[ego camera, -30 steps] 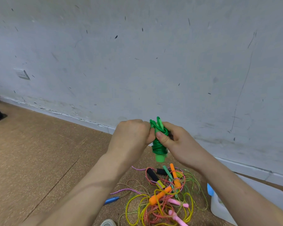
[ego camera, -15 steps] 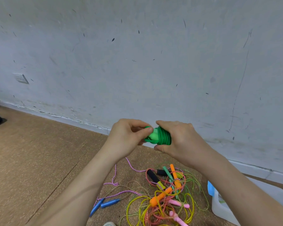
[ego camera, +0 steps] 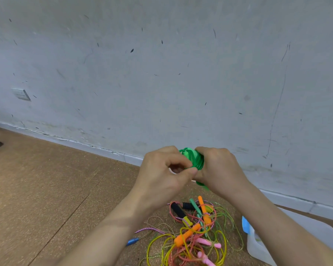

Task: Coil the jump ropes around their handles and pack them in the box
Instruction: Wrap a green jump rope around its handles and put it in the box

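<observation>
Both hands up in front of the wall, working the green jump rope (ego camera: 194, 158) between them. Right hand (ego camera: 221, 169) wrapped around the coiled bundle; left hand (ego camera: 162, 173) pinching a green strand at the bundle's near side, fingers curled. Below the hands on the floor (ego camera: 46, 189): tangled pile of ropes (ego camera: 192, 235) with orange, pink, black handles. White box (ego camera: 258, 246) under the right forearm, just beside the pile.

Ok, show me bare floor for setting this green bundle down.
Widest bare floor lies left of the blue handle, up to the wall. Crowded: the rope pile and the gap between it and the box.
</observation>
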